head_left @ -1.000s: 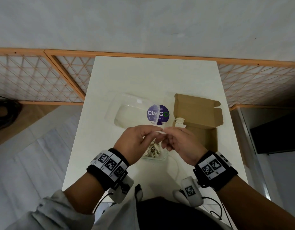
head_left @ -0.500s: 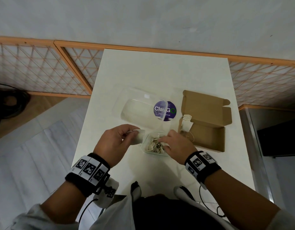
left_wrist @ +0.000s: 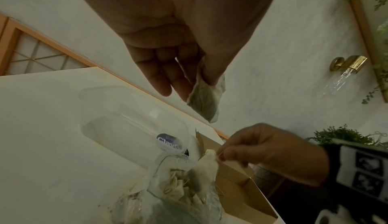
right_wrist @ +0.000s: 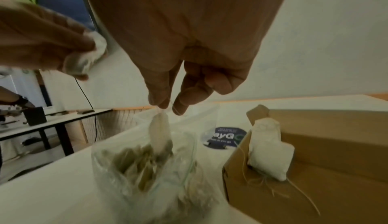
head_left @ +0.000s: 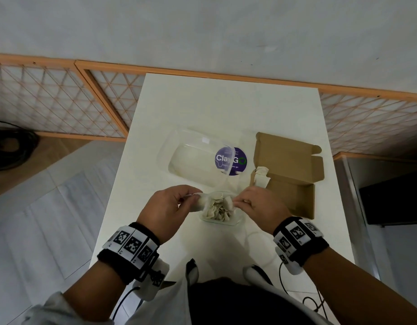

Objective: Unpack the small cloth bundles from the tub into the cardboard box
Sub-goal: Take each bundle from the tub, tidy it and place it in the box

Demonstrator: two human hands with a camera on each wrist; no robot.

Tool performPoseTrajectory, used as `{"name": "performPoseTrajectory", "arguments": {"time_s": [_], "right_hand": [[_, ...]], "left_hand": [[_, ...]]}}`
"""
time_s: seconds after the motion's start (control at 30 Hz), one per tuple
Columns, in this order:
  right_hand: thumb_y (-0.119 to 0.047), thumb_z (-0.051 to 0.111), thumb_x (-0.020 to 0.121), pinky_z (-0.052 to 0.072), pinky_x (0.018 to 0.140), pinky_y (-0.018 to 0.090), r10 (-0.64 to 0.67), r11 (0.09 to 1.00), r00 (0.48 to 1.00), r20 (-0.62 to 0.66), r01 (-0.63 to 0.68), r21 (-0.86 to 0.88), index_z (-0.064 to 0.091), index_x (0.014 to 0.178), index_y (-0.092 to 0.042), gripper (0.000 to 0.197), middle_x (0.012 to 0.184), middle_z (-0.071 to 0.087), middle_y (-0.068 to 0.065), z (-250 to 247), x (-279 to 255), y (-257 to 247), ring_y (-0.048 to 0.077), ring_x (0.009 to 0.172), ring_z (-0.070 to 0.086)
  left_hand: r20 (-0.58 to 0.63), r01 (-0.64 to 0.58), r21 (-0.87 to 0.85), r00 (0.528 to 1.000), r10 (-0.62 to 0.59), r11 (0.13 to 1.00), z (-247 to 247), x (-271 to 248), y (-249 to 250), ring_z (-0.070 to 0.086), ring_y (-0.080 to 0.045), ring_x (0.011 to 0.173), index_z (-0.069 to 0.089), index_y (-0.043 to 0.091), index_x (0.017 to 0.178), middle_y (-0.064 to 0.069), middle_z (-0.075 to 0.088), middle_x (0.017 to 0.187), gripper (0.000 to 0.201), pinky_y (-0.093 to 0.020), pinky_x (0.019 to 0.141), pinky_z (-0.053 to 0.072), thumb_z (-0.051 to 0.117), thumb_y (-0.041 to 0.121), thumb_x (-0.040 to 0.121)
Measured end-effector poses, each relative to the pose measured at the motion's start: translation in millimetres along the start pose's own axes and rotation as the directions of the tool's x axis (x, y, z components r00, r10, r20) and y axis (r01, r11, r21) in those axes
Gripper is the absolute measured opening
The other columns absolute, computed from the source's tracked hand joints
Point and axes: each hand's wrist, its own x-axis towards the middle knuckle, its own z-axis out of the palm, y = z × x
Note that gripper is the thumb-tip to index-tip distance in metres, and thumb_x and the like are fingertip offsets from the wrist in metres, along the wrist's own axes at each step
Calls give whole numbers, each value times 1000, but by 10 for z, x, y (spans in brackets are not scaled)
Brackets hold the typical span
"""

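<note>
Since half a second ago, my right hand (head_left: 256,204) is coming up out of the tub (head_left: 220,220), now drawing one cloth bundle (right_wrist: 160,133) upward by its top. My thumb and forefinger are pinching the bundle's string and gathered neck, and the bundle is hanging just below my fingertips (right_wrist: 159,101), its lower end still touching the heap of bundles (head_left: 217,211) inside the tub. My other right fingers are curling loosely.

My left hand (head_left: 166,211) is staying just beside the tub's left rim, pinching another bundle (left_wrist: 206,98) between thumb and fingers; that one is dangling from my fingertips, clear of the table (head_left: 202,109). My left fingers are only partly curled.

I am keeping the tub right between my two hands, on the table's near half. To its right, the cardboard box (head_left: 294,195) is sitting open, with one bundle (right_wrist: 269,151) already leaning upright against its left wall. Behind the tub, a clear lid (head_left: 195,158) is lying flat.
</note>
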Motion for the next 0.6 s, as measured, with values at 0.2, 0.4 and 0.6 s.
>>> {"name": "performPoseTrajectory", "arguments": {"time_s": [0.2, 0.4, 0.6], "right_hand": [[-43, 60, 103, 50, 87, 23, -80, 986, 991, -111, 95, 138, 78, 105, -36, 19, 102, 69, -23, -426, -210, -143, -4, 98, 61], [-29, 61, 104, 54, 75, 26, -35, 938, 972, -232, 112, 327, 75, 98, -26, 16, 91, 73, -15, -790, -464, -360, 8, 86, 67], [-25, 61, 105, 49, 67, 27, -21, 910, 946, -324, 152, 386, 70, 92, -25, 16, 84, 70, -8, -1069, -639, -563, 16, 78, 65]], "left_hand": [[89, -3, 15, 996, 2, 1000, 55, 64, 63, 69, 7, 92, 78, 37, 98, 27, 75, 95, 14, -14, 82, 50, 65, 32, 101], [216, -151, 69, 967, 133, 986, 91, 85, 305, 58, 11, 110, 78, 36, 92, 27, 62, 126, 9, -7, 86, 40, 74, 44, 92], [269, -300, -12, 918, 292, 954, 142, 174, 746, 46, 13, 134, 77, 39, 89, 25, 53, 147, 3, -15, 108, 36, 78, 41, 90]]}}
